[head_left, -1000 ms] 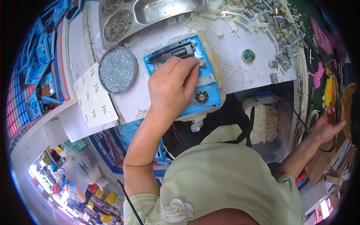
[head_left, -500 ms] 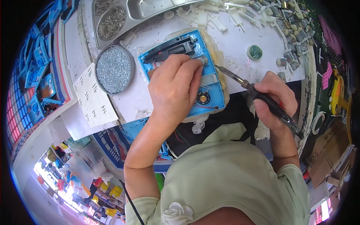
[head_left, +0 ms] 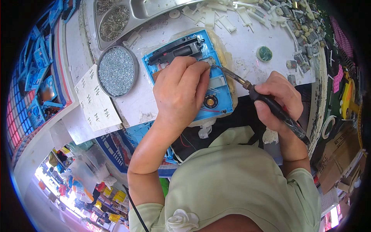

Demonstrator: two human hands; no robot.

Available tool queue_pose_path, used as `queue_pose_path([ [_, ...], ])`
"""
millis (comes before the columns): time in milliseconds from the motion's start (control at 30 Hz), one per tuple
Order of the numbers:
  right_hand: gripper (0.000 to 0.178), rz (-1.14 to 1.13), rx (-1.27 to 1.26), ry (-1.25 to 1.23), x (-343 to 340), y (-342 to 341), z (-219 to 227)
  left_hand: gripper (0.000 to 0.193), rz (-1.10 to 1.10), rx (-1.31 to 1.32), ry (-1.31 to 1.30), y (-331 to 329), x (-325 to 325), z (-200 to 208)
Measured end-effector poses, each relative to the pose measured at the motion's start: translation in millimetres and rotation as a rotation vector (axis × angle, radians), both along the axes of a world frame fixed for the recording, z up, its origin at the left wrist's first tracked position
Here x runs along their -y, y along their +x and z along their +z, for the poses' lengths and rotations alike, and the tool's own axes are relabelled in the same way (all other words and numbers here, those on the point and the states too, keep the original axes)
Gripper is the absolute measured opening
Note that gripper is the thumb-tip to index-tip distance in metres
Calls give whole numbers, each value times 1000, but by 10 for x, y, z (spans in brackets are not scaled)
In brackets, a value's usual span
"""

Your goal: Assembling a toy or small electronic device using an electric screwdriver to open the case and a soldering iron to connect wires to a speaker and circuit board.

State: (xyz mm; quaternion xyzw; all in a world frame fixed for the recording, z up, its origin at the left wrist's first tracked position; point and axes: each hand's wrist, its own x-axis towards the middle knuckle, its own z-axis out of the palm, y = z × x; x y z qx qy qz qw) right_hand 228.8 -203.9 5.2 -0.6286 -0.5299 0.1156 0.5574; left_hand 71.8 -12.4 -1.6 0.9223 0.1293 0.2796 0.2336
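Note:
A soldering iron (head_left: 275, 110) with a black handle is gripped in my right hand (head_left: 284, 96). Its metal tip reaches the small silvery motor (head_left: 210, 61) at the right side of an open blue plastic casing (head_left: 223, 101). Over the casing lies my left hand (head_left: 178, 89), fingers bent and pinched together beside that motor. What the left fingertips hold, if anything, is hidden. Inside the casing are a black plastic part (head_left: 181, 51) along the far side and a round speaker-like piece (head_left: 211, 101) near the front. A pad sticks out from under the casing.
Left of the casing stands a round dish (head_left: 117, 71) of small screws, by a paper sheet (head_left: 96, 101). A metal tray (head_left: 141, 9) sits at the back. White plastic parts and several motors (head_left: 303, 42) lie at the back right, near a round green piece (head_left: 264, 53).
The soldering iron has moved slightly left and up with my right hand, its tip now at the motor. My left hand has stayed almost still.

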Motion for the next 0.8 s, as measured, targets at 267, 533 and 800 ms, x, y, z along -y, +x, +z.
queue_pose_path([
  [267, 27, 1, 7, 7, -26, 1, 7, 22, -11, 18, -10, 8, -4, 30],
  [533, 26, -2, 18, 2, -32, -4, -1, 21, -1, -3, -19, 2, 9, 34],
  [800, 27, 6, 23, 5, -50, -10, 9, 21, 8, 3, 2, 0, 2, -15],
])
